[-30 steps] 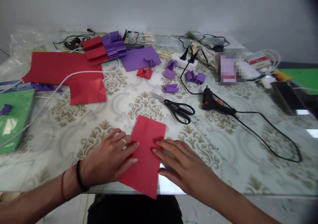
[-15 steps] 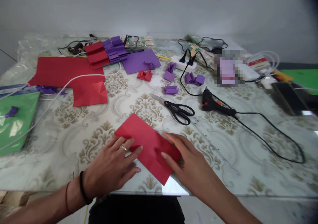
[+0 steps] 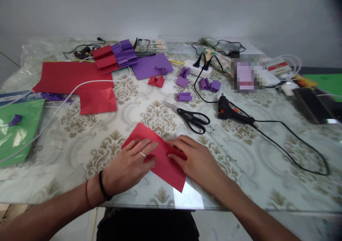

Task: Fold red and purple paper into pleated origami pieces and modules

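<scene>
A sheet of red paper lies slantwise on the table near the front edge. My left hand, with a ring and a black wristband, rests over the paper's left part, its fingers stretched out across it. At the right side of the paper, my right hand pinches the edge between thumb and fingers. Just beyond the paper are black-handled scissors, their blades pointing away to the left. Part of the paper is hidden under both hands.
A glue gun with a looping cord lies to the right. Folded purple paper pieces and a power strip sit behind. Red sheets and a green pack are at left, crossed by a white cable.
My left hand has shifted right, further over the paper. My right hand has moved left and now pinches the paper's edge. The sheet has turned slightly.
</scene>
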### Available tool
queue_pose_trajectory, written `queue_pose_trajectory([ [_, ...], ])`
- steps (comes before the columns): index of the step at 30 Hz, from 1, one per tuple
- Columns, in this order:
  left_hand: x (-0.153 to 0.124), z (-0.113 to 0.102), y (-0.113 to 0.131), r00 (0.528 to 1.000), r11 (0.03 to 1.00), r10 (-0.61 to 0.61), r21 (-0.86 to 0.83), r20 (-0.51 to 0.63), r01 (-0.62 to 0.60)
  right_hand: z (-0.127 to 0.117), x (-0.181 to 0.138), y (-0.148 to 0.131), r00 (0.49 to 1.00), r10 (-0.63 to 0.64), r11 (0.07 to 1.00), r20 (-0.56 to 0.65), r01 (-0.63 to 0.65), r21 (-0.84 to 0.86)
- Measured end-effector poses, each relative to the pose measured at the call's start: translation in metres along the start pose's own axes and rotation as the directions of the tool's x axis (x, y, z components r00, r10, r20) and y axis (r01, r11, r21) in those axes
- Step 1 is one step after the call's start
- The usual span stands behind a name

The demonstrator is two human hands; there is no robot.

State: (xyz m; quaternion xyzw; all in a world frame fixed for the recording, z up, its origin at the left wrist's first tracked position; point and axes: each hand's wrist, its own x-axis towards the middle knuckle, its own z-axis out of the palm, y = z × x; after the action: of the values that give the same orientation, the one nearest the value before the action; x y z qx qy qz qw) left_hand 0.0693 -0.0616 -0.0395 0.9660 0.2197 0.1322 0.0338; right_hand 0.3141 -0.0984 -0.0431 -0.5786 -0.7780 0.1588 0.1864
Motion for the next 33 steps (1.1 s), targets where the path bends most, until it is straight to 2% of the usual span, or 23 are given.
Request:
queue_pose_trajectory([
  [3,0.000,0.000,-0.002,1.000,1.000,-0.005,-0.001,-0.017,0.005,0.006,-0.008,0.000,0.982,-0.166,0.984,-0.090,0.159,-0.079],
  [7,-0.003,0.003,-0.006,0.999,0.999,0.033,0.003,-0.001,-0.033,0.010,-0.017,0.001,0.947,-0.306,0.941,-0.100,0.284,-0.187],
  [14,-0.013,0.006,-0.004,0.998,0.999,0.040,-0.011,-0.046,-0.040,0.014,-0.034,-0.012,0.967,-0.255,0.937,-0.014,0.243,-0.252],
  [26,-0.018,0.007,-0.007,0.994,0.996,0.059,-0.063,-0.091,-0.065,0.025,-0.055,-0.004,0.944,-0.326,0.898,0.046,0.325,-0.296],
  [33,-0.022,0.010,-0.007,0.993,0.989,0.010,-0.143,-0.115,-0.026,0.023,-0.060,-0.003,0.933,-0.355,0.870,0.060,0.353,-0.345],
])
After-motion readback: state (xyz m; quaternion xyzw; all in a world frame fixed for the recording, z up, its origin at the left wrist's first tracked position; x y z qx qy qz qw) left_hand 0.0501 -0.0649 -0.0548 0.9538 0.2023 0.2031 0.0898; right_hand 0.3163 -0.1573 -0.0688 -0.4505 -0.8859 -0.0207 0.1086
